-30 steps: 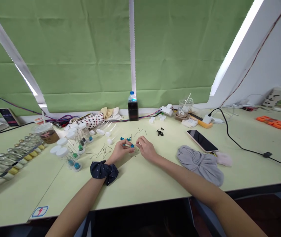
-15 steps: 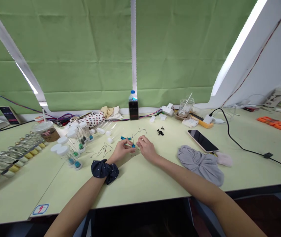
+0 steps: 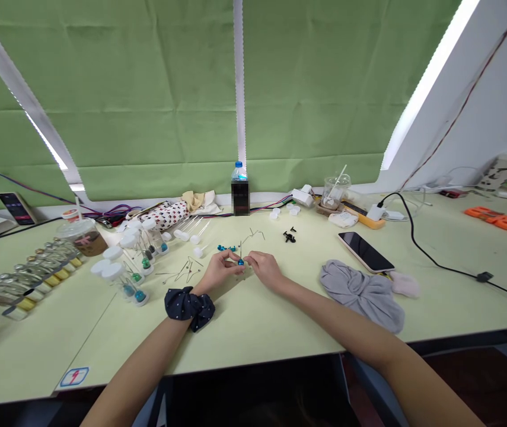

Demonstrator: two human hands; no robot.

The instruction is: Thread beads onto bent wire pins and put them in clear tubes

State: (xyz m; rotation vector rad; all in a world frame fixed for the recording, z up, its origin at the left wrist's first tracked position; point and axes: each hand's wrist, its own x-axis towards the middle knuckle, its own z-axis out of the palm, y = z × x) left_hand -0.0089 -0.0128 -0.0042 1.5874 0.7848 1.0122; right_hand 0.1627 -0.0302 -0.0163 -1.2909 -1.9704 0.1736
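Observation:
My left hand point(image 3: 218, 271), with a dark dotted scrunchie point(image 3: 190, 307) on its wrist, pinches a small blue bead on a thin metal pin point(image 3: 240, 260) at the table's middle. My right hand point(image 3: 264, 268) meets it from the right, fingers closed on the same small piece. More blue beads point(image 3: 225, 248) lie just behind the hands, and bent wire pins point(image 3: 186, 271) lie scattered to the left.
Clear tubes with white caps point(image 3: 122, 270) and a row of glass bottles point(image 3: 31, 279) stand at left, by a lidded drink cup point(image 3: 79, 236). A water bottle point(image 3: 239, 190) stands at the back. A phone point(image 3: 363, 251), grey cloth point(image 3: 362, 293) and black cable point(image 3: 435, 261) lie right.
Both hands stay together on the bead and pin, shifting only slightly. At the far left another person's hand has drawn back almost out of view.

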